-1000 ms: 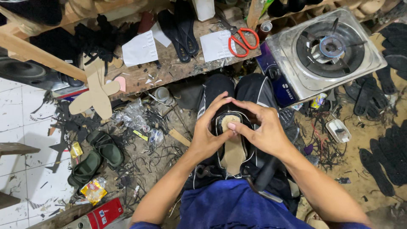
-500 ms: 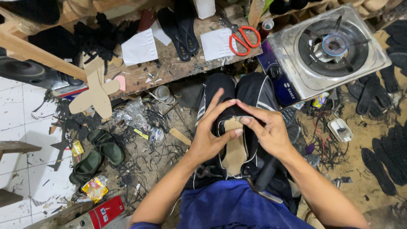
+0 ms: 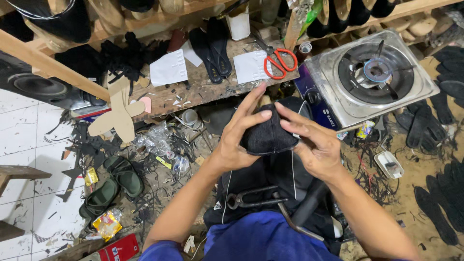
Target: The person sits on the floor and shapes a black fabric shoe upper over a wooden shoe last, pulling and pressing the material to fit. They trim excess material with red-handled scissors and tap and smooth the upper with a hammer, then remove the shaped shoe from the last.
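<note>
I judged the work partway through: the black textured fabric shoe upper (image 3: 268, 137) was already draped over what looked like a form beneath it, but nothing in view showed it fastened, so I reckoned the shaping and fixing were left to do. It sat raised in front of me, above my lap, between both hands. My left hand (image 3: 239, 135) gripped its left side, fingers spread and curled on the cloth, forefinger stretched up past the top. My right hand (image 3: 311, 145) pinched its right edge, fingers close together and pressing the fabric. The piece looked soft, dark and rounded, its lower edge curving. Metal pincers (image 3: 251, 198) lay on my lap, and red-handled scissors (image 3: 279, 62) rested on the wooden bench (image 3: 203, 92).
</note>
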A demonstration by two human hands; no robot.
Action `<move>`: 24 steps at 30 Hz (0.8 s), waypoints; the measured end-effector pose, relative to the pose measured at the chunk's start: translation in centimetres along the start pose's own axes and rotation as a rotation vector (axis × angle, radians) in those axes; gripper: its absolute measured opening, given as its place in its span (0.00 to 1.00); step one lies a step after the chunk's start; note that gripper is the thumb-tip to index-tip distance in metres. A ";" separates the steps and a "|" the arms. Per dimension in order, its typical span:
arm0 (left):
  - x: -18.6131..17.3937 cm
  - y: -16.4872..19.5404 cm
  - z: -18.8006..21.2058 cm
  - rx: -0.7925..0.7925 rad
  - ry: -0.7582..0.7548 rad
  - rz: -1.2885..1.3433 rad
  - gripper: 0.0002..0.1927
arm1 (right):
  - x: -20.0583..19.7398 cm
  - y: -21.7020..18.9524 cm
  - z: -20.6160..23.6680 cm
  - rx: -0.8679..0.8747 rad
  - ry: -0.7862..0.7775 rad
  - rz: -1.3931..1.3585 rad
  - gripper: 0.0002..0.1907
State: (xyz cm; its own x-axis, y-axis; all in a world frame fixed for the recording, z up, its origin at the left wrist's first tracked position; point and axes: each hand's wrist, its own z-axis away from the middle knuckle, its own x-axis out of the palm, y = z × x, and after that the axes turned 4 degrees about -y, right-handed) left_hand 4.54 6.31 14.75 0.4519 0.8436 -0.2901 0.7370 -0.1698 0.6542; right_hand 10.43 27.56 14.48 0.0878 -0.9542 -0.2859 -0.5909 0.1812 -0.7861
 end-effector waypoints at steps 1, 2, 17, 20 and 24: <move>-0.1 -0.1 0.1 -0.001 -0.008 -0.035 0.38 | 0.3 0.5 0.0 -0.016 0.005 -0.032 0.19; -0.1 -0.2 0.4 -0.005 -0.017 -0.068 0.40 | 0.6 1.0 0.2 -0.038 0.006 -0.033 0.18; 0.2 2.9 5.4 -0.216 -0.066 -0.042 0.53 | 3.4 1.6 5.2 -0.112 0.039 -0.033 0.09; 1.1 3.4 6.7 -0.332 0.005 -0.160 0.51 | 3.6 1.5 5.5 -0.099 0.071 -0.002 0.09; 5.0 4.6 9.9 -0.682 0.738 0.345 0.49 | 3.4 1.5 6.2 -0.085 0.095 0.003 0.09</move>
State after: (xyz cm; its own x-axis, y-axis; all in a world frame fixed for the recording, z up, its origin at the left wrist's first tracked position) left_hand 15.11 4.71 9.41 -0.0031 0.9433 0.3320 0.0858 -0.3305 0.9399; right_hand 14.77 26.10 8.93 0.0118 -0.9727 -0.2316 -0.6574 0.1670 -0.7348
